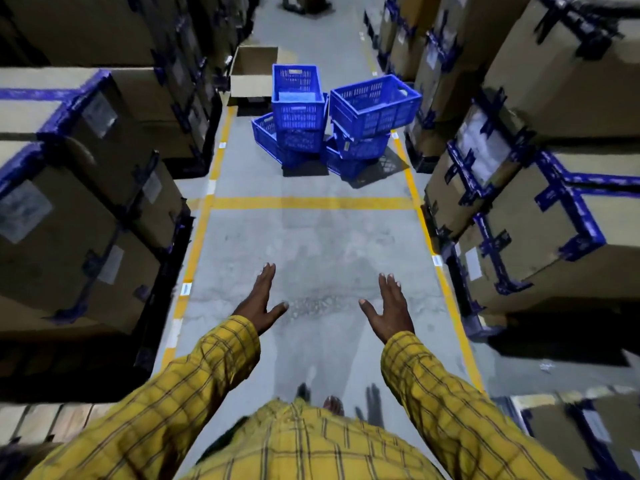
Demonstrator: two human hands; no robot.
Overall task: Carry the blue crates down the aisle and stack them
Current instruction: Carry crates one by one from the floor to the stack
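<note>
I'm holding my left hand [260,299] out in front, fingers straight and spread, gripping nothing. My right hand [390,310] is doing the same, palm turned inward, empty too. Both hands are hovering over bare floor [311,244], well apart from the blue crates [332,119].

The crates are lying straight ahead down the aisle, past the yellow cross line [311,202], between the two yellow side lines. Going left to right: a tilted crate [265,131] is leaning at the foot of the left pile, a tall crate [297,95] is sitting on top of it, then a wide crate [375,103] is topping the right pile, skewed, long axis running roughly across the aisle. The piles are looking untidy, not squarely nested. Neither hand is clearly nearer; the left pile is lining up more with my left hand, the right pile with my right.

The floor is grey concrete, rough patch near my hands. Taped cardboard boxes [86,188] are lining the left edge, more boxes [540,202] the right. An open carton [251,76] is standing just behind the crates. Lighting is dim.
</note>
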